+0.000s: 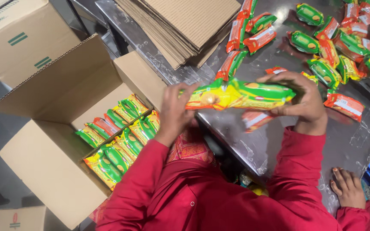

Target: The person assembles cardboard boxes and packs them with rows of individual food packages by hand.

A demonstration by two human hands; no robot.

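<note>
We hold a row of green, yellow and orange plastic snack packets [238, 95] pressed end to end between our two hands, level above the near edge of the wet grey metal table [279, 141]. Our left hand [174, 112] closes on the orange-yellow end of the row, its fingers wrapped over the top edge. Our right hand [302, 100] grips the green end, fingers curled over the top and the thumb underneath. The row spans the whole gap between the hands, and both red sleeves run back from it toward us.

Below and to the left of our left hand stands an open brown cardboard box [48, 162] with its flaps raised, and inside it lie tight rows of packed green and orange packets [120, 143], standing on edge in two rows parted by a cardboard strip. Just under the held row, nearer our right hand, one orange packet [255, 119] lies flat on the table. Beyond our right hand, loose green and orange packets [335, 47] lie scattered over the tabletop. Beyond our left hand, a stack of flat corrugated cardboard sheets [185, 25] rests on the table's far corner. Near our right elbow another person's hand [347, 186], also red-sleeved, rests palm down on the table edge.
</note>
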